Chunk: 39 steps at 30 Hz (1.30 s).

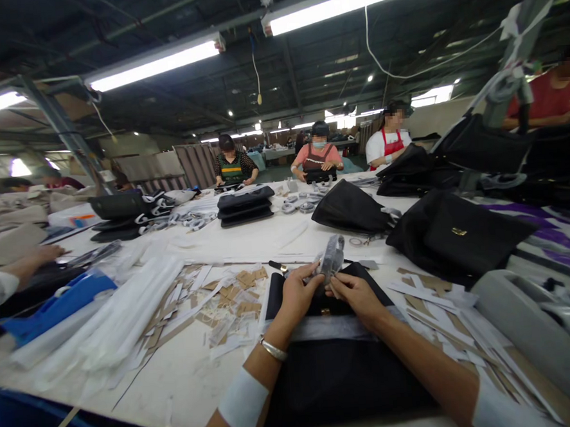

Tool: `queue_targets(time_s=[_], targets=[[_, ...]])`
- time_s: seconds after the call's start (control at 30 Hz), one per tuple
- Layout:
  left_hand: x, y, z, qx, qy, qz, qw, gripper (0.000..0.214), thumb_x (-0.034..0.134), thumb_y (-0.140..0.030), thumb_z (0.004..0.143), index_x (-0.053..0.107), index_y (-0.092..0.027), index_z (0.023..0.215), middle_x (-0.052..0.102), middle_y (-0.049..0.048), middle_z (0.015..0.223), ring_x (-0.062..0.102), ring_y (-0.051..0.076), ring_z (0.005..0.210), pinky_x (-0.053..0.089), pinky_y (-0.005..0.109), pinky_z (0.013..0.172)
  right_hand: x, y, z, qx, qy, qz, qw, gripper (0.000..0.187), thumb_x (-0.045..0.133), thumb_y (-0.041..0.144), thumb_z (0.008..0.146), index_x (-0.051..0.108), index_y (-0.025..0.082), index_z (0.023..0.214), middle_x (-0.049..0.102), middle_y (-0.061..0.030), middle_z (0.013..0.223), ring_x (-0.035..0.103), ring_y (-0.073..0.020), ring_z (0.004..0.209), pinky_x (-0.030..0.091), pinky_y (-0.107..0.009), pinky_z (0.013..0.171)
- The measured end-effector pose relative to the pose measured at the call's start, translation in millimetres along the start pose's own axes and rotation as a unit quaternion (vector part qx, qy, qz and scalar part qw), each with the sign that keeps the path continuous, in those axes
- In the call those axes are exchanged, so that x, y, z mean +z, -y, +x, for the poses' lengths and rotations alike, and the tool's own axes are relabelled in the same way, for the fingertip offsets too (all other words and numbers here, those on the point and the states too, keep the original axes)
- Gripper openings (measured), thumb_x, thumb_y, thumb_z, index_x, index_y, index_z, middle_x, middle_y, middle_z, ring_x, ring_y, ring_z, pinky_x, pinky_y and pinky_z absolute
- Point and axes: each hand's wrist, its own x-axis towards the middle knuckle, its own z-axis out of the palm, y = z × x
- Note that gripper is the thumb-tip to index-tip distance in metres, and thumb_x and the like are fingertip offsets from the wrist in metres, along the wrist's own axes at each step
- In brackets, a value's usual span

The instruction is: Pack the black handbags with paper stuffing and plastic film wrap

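A black handbag (343,380) lies on the worktable in front of me, with a strip of clear film across it and a small gold clasp (325,312). Above its upper part, a bag handle (333,254) wrapped in clear grey plastic stands up between my hands. From the left, the thumb and fingers of my left hand (299,295) close round the wrapped handle. My right hand (360,294) pinches its lower end. The exact spot under the fingertips is partly hidden.
Cardboard and paper scraps (232,300) litter the table on the left, near long rolls of white plastic (112,314). More black bags (455,232) lie to the right, near a grey rounded object (528,334). A stack of black bags (246,206) stands farther back; several people work across the table.
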Motion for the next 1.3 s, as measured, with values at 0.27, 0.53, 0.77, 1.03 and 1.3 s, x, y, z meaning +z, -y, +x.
queue_targets(time_s=[0.27,0.53,0.77,1.03,1.3], targets=[[-5.3,-2,1,-0.006,0.031,-0.05,0.998,0.035,0.066,-0.019,0.082,0.07,-0.021,0.117,0.069,0.007,0.122,0.062,0.024,0.118,0.043,0.043,0.108,-1,-1,-2,-0.001,-0.009,0.027,1.0,0.047,0.082,0.052,0.063,0.078,0.018,0.096,0.075,-0.0058,0.087,0.07,-0.0227,0.081,0.058,-0.042,0.085],[-4.4,-1,-1,0.003,0.017,-0.012,1.0,0.035,0.07,-0.021,0.081,0.07,-0.02,0.116,0.069,0.0089,0.122,0.062,0.026,0.116,0.045,0.045,0.105,-1,0,1,0.021,-0.044,0.026,0.998,0.041,0.085,0.047,0.061,0.078,0.014,0.085,0.074,-0.0068,0.074,0.07,-0.0194,0.069,0.059,-0.033,0.072],[-6.6,0,0,0.033,0.023,0.042,0.998,0.032,0.066,-0.023,0.085,0.069,-0.023,0.117,0.07,0.0068,0.121,0.062,0.025,0.115,0.046,0.043,0.103,-1,0,0,0.004,-0.023,0.031,0.999,0.046,0.082,0.05,0.064,0.078,0.014,0.092,0.075,-0.008,0.077,0.071,-0.0217,0.073,0.059,-0.038,0.077],[4.8,-15,-12,0.085,0.06,0.236,0.966,0.044,0.039,-0.026,0.099,0.045,-0.018,0.142,0.058,0.0129,0.137,0.054,0.026,0.126,0.043,0.044,0.106,-1,-1,2,0.026,-0.056,0.039,0.997,0.042,0.083,0.05,0.061,0.078,0.015,0.083,0.074,-0.0067,0.071,0.071,-0.022,0.069,0.06,-0.035,0.067],[6.6,-11,-13,0.128,0.094,0.259,0.953,0.052,0.043,-0.028,0.098,0.032,-0.015,0.147,0.049,0.0174,0.144,0.047,0.027,0.133,0.038,0.046,0.111,0,1,2,0.021,-0.068,0.027,0.997,0.043,0.081,0.053,0.063,0.077,0.014,0.08,0.072,-0.0056,0.069,0.065,-0.0177,0.064,0.056,-0.031,0.064]])
